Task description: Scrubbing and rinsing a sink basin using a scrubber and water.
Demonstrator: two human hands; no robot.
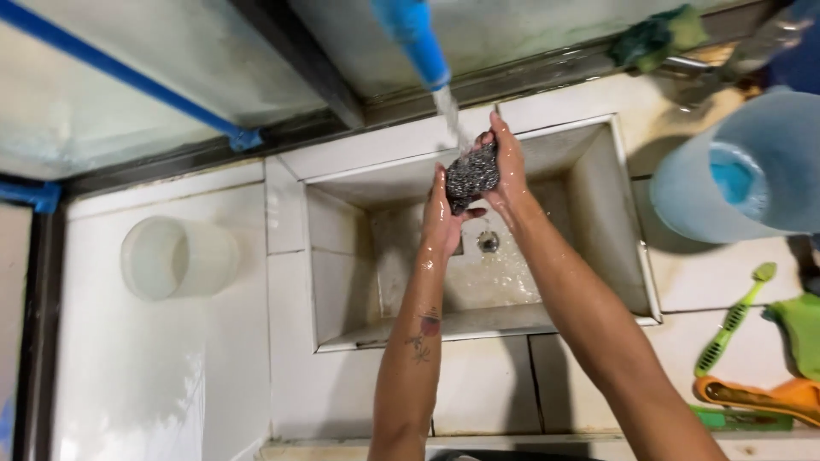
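In the head view, the person is holding a dark steel-wool scrubber (472, 176) between both hands over a square tiled sink (598, 196). The left hand (442, 218) is pressing against the scrubber's near side, its fingers curling up and around the wad. The right hand (511, 171) is cupping the far side, with its fingers stretching up past the top of the scrubber and its thumb tucking under the lower edge. Both hands are grasping the scrubber together, so it is sitting squeezed between the two palms, above the basin and not touching the sink floor.

A stream of water (448, 115) is falling from a blue tap spout (414, 38) straight onto the top of the scrubber. Both forearms are glistening wet. Below the hands, the round drain (489, 242) is lying in the middle of the wet sink floor.

To the left of the sink, a translucent plastic tub (175, 258) is lying on the white tiled counter (154, 376), well apart from the hands. To the right, a large pale blue bucket (752, 166) is standing just beside the sink's rim, with water showing inside it. Near the right edge, a green brush (735, 320) is lying on the counter beside a green cloth (799, 329), and an orange scoop-like thing (756, 397) is lying below them. A blue pipe (128, 77) is running along the window frame at the upper left.
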